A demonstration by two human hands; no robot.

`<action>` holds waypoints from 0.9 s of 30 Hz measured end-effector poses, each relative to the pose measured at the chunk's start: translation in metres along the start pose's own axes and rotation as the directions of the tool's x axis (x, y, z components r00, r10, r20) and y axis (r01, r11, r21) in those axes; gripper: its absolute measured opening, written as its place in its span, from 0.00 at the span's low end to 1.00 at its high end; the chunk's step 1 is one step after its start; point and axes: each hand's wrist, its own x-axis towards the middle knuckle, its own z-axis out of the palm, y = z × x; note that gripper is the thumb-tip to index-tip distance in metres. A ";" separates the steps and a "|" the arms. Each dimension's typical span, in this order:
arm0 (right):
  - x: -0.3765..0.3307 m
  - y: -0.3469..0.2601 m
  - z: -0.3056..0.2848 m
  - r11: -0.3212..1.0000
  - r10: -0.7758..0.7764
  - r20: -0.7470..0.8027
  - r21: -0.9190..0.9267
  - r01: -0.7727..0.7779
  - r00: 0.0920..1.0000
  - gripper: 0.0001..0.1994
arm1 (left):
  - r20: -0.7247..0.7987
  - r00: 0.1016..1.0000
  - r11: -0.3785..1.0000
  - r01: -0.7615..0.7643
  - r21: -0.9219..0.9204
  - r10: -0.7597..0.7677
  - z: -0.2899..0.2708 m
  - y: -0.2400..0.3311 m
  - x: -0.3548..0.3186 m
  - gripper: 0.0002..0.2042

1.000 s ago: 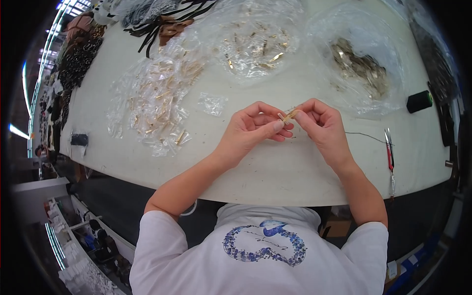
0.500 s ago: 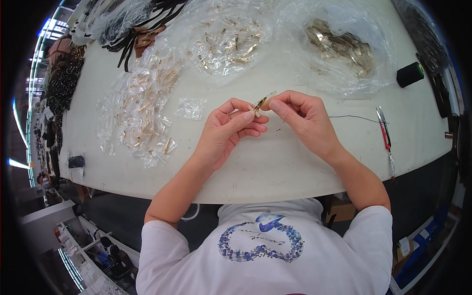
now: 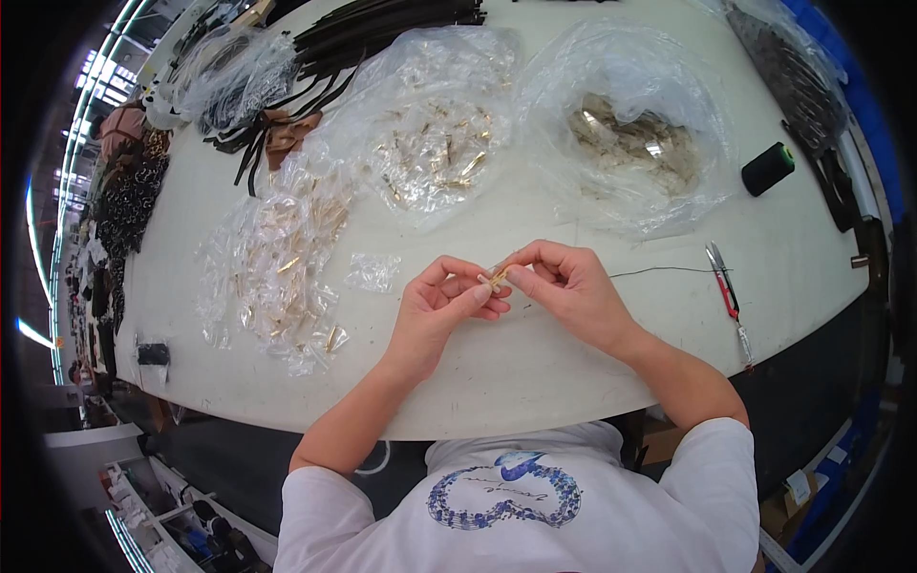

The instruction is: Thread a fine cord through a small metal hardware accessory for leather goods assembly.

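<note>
Over the middle of the table, a small gold metal piece with pale tabs (image 3: 497, 278) is pinched between the fingertips of both hands. My left hand (image 3: 439, 313) grips it by thumb and index finger, with the other fingers curled loosely below. Closed in a pinch, my right hand (image 3: 571, 294) meets the piece from the other side, and its fingertips cover part of it. A thin dark thread (image 3: 659, 270) runs along the table from beside my right hand to red-handled scissors (image 3: 728, 291).
Left of my hands lies a pile of small clear packets with gold pieces (image 3: 287, 258); a single clear packet (image 3: 373, 272) is nearer. Behind are two open plastic bags (image 3: 430, 153), (image 3: 635, 143) of small parts. A black thread spool (image 3: 767, 170) lies at right, dark strips (image 3: 382, 33) far left.
My right fingertips have come in against the gold piece, which was more exposed before, and now hide part of it. The whole view has shifted, so the table sits lower in it.
</note>
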 end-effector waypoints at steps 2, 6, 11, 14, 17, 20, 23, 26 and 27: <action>0.002 0.001 -0.002 1.000 -0.014 0.002 -0.027 0.014 1.000 0.09 | 0.014 1.000 1.000 0.000 -0.009 0.001 0.002 0.000 -0.002 0.08; 0.003 -0.002 -0.002 1.000 0.001 0.012 -0.029 -0.001 1.000 0.09 | 0.005 1.000 1.000 -0.008 0.004 0.008 0.005 0.001 0.001 0.07; 0.002 0.009 -0.001 0.998 -0.065 -0.016 -0.023 0.065 0.998 0.09 | 0.023 0.991 0.988 -0.136 0.079 0.134 0.009 0.001 0.003 0.07; 0.005 -0.005 -0.007 0.998 -0.009 0.047 -0.061 0.012 0.999 0.07 | 0.013 0.969 0.961 -0.245 0.125 0.246 0.011 0.002 -0.001 0.07; 0.004 -0.005 -0.004 0.998 -0.052 0.076 -0.021 0.054 0.996 0.07 | -0.019 0.958 0.946 -0.278 0.166 0.285 0.017 0.006 -0.006 0.07; 0.001 -0.008 0.002 0.993 -0.115 0.052 0.030 0.114 0.992 0.07 | -0.040 0.955 0.945 -0.286 0.158 0.295 0.024 0.014 -0.019 0.07; -0.006 -0.018 0.005 0.982 -0.179 0.039 0.069 0.176 0.983 0.06 | -0.045 0.953 0.948 -0.294 0.120 0.301 0.027 0.017 -0.025 0.08; -0.012 -0.024 0.004 0.980 -0.194 0.012 0.039 0.194 0.981 0.06 | -0.046 0.931 0.930 -0.358 0.083 0.362 0.032 0.013 -0.031 0.09; -0.013 -0.024 0.005 0.981 -0.188 0.019 0.049 0.187 0.982 0.06 | -0.057 0.933 0.933 -0.350 0.088 0.355 0.033 0.010 -0.032 0.09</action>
